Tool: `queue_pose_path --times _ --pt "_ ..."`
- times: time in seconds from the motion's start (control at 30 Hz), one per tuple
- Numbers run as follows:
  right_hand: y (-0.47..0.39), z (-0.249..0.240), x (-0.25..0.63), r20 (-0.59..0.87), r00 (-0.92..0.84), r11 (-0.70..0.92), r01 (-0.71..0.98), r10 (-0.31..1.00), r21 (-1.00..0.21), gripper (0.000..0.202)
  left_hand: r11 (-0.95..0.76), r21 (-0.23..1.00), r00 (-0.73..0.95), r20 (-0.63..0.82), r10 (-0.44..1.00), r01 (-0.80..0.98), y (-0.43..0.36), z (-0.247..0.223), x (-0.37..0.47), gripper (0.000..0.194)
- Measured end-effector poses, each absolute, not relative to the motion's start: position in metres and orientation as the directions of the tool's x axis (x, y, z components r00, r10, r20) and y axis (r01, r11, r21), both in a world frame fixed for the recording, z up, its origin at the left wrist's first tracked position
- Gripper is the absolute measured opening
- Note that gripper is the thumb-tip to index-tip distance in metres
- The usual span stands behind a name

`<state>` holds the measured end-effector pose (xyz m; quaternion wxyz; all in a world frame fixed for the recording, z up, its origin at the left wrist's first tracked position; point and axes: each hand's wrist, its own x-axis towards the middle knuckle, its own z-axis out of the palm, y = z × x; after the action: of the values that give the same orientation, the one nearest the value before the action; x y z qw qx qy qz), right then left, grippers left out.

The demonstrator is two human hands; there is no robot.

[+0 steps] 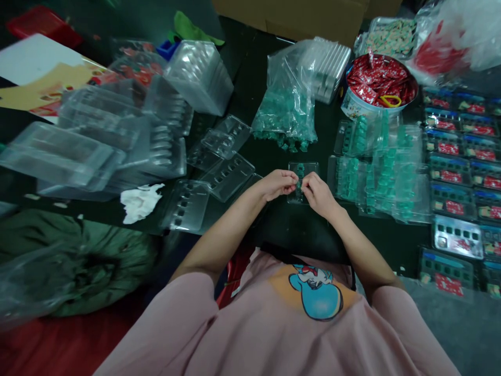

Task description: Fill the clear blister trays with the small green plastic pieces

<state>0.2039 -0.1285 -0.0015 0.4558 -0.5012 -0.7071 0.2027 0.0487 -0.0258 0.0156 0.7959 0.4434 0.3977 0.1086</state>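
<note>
A small clear plastic tray (293, 199) lies in front of me on the dark table, with a column of small green plastic pieces (301, 167) down its middle. My left hand (280, 184) is closed over the tray's left side, fingertips pinched at a green piece. From the other side my right hand (318, 192) is closed too, fingertips bent down against the same column; what they grip is hidden. Just beyond the tray, a clear bag (287, 112) spills green pieces from its mouth. Clear trays holding green pieces (391, 169) lie overlapped to the right.
Loose clear trays (227, 175) and tall stacks of clear plastic (151, 151) fill the left, near a crumpled white tissue (140, 202). At the back right stands a tub of red packets (381, 83) with yellow-handled scissors (391, 101). Rows of filled trays (450, 177) line the right edge.
</note>
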Motion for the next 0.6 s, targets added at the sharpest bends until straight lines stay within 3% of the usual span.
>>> queue_pose_path --times 0.13,0.23,0.37,0.6 --pt "-0.132 -0.006 0.201 0.344 0.084 0.281 0.416 0.935 -0.865 0.014 0.423 0.906 0.682 -0.298 0.668 -0.018 -0.033 0.014 0.050 0.020" --pt "-0.134 -0.008 0.200 0.227 0.115 0.183 0.309 0.967 -0.933 0.016 0.283 0.958 0.690 -0.171 0.703 -0.052 -0.037 0.015 0.049 0.024" --pt "-0.136 -0.007 0.198 0.166 0.156 0.124 0.247 0.974 -0.961 0.018 0.281 0.960 0.701 -0.205 0.683 0.007 -0.037 0.014 0.047 0.021" --pt "-0.141 0.003 0.188 0.270 0.324 0.177 0.287 0.907 -0.941 0.012 0.304 0.951 0.599 -0.215 0.772 -0.051 -0.047 0.014 0.054 0.013"
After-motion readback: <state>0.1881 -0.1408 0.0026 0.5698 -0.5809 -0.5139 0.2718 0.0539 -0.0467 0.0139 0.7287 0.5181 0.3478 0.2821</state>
